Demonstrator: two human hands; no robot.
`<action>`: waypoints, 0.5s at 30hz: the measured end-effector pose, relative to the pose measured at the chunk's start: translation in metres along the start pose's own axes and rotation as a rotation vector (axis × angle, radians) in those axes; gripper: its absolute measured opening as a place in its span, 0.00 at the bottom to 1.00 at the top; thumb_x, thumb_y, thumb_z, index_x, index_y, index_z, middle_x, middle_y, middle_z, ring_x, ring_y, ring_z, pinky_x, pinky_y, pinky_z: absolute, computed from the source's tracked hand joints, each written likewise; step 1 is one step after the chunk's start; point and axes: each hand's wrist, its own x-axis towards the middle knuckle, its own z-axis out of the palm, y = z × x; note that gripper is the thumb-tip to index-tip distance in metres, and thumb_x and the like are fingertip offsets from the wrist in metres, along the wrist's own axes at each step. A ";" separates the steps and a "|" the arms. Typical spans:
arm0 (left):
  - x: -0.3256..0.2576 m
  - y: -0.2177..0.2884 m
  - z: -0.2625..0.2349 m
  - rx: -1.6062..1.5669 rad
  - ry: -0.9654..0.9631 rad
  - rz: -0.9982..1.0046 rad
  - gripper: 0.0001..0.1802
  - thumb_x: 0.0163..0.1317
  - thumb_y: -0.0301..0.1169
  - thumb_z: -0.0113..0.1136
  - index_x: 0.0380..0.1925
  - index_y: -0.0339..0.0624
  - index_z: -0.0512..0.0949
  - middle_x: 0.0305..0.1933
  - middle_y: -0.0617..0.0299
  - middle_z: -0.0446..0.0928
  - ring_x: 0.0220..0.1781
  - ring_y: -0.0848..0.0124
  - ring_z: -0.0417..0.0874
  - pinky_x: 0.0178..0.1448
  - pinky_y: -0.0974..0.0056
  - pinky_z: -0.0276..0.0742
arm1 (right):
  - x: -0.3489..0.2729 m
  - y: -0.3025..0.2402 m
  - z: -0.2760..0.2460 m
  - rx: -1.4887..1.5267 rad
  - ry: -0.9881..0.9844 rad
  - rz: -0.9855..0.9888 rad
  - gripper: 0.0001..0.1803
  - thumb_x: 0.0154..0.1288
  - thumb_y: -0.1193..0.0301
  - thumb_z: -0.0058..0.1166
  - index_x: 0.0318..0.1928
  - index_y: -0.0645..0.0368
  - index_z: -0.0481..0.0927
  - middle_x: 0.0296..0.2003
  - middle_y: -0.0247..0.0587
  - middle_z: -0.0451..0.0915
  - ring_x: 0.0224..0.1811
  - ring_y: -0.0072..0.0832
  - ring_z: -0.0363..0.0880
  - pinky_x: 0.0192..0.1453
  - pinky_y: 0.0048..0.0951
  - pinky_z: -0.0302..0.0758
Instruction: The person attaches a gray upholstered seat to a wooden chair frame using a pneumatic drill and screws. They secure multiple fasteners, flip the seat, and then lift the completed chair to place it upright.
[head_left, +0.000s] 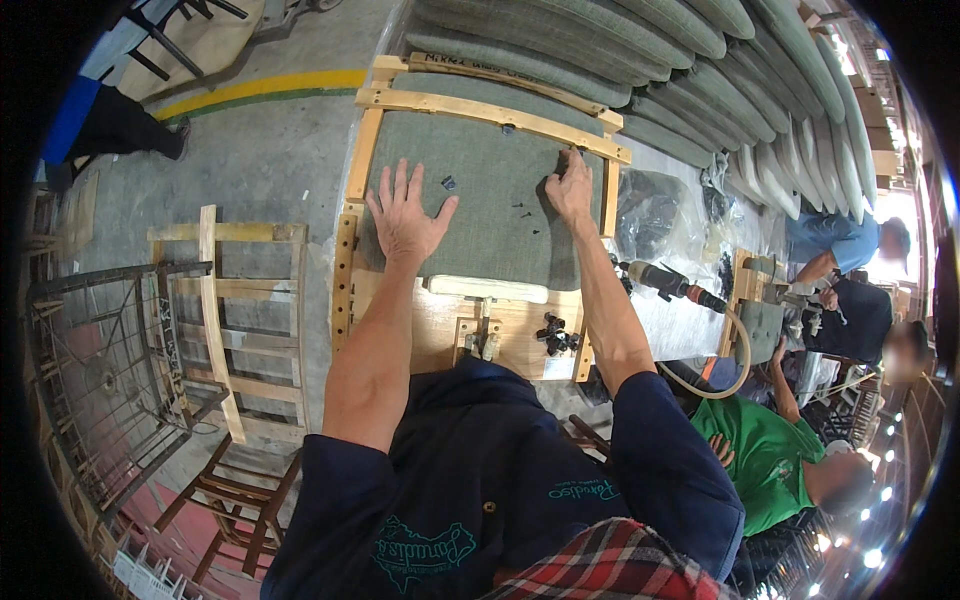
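Observation:
My left hand [408, 215] lies open on a grey-green upholstered panel [480, 240], palm down with the fingers spread. At the panel's far right, my right hand [572, 188] has its fingers pinched together beside the crossbar of a wooden frame [470, 107]. A dark bit shows at those fingertips, too small to name. Between the hands lie a small black part [448, 183] and several dark screws [526, 215]. Another black part [508, 128] sits against the crossbar. A pale padded bar [488, 289] presses along the panel's near edge.
Small black parts [555, 335] are heaped at the near right of the workbench [400, 345]. Right of it rests a power driver [665, 280] with a pale hose [745, 350]. Stacked upholstered panels [600, 60] fill the back right. People [760, 450] are at the right; pallets [240, 320] at the left.

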 end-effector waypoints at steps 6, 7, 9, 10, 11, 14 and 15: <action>0.001 -0.005 0.008 0.006 0.018 0.003 0.46 0.62 0.65 0.53 0.74 0.53 0.62 0.81 0.63 0.52 0.83 0.61 0.46 0.84 0.42 0.34 | 0.000 -0.001 -0.002 0.061 -0.024 0.025 0.31 0.52 0.74 0.52 0.59 0.72 0.72 0.64 0.65 0.72 0.67 0.55 0.69 0.73 0.48 0.61; 0.001 -0.005 0.008 0.008 0.013 0.003 0.46 0.62 0.66 0.52 0.75 0.54 0.61 0.82 0.63 0.52 0.83 0.61 0.45 0.84 0.42 0.32 | 0.000 0.001 -0.002 0.066 -0.021 0.023 0.31 0.51 0.74 0.52 0.59 0.72 0.72 0.63 0.65 0.72 0.66 0.55 0.70 0.72 0.48 0.61; 0.000 -0.004 0.006 0.000 0.007 0.002 0.46 0.62 0.65 0.53 0.75 0.53 0.61 0.81 0.63 0.52 0.83 0.61 0.45 0.84 0.42 0.33 | -0.001 0.003 0.000 0.082 0.007 0.031 0.30 0.52 0.74 0.52 0.59 0.71 0.72 0.63 0.65 0.72 0.66 0.56 0.70 0.71 0.49 0.62; 0.000 -0.002 0.005 -0.005 0.004 0.002 0.46 0.62 0.65 0.53 0.75 0.53 0.61 0.81 0.63 0.52 0.83 0.61 0.45 0.84 0.42 0.33 | -0.002 0.005 0.001 0.089 0.022 0.036 0.30 0.52 0.74 0.52 0.59 0.71 0.72 0.62 0.65 0.73 0.65 0.56 0.70 0.70 0.49 0.63; 0.000 -0.002 0.006 -0.008 0.009 0.009 0.46 0.62 0.65 0.53 0.75 0.53 0.61 0.81 0.63 0.52 0.83 0.60 0.45 0.84 0.42 0.33 | -0.003 0.008 0.002 0.089 0.041 0.027 0.30 0.52 0.74 0.52 0.58 0.71 0.72 0.63 0.65 0.73 0.65 0.56 0.70 0.70 0.49 0.63; 0.001 -0.005 0.008 -0.016 0.028 0.018 0.46 0.62 0.64 0.54 0.74 0.53 0.62 0.81 0.62 0.53 0.83 0.60 0.46 0.83 0.41 0.33 | -0.009 0.004 0.002 0.103 0.060 0.009 0.29 0.54 0.74 0.52 0.58 0.70 0.72 0.63 0.64 0.73 0.65 0.55 0.70 0.69 0.49 0.63; 0.001 -0.005 0.009 -0.020 0.033 0.021 0.46 0.62 0.64 0.55 0.74 0.53 0.62 0.81 0.61 0.53 0.83 0.59 0.46 0.83 0.41 0.34 | -0.012 0.003 0.002 0.114 0.045 0.013 0.28 0.54 0.74 0.52 0.58 0.69 0.72 0.63 0.64 0.73 0.65 0.55 0.70 0.69 0.49 0.63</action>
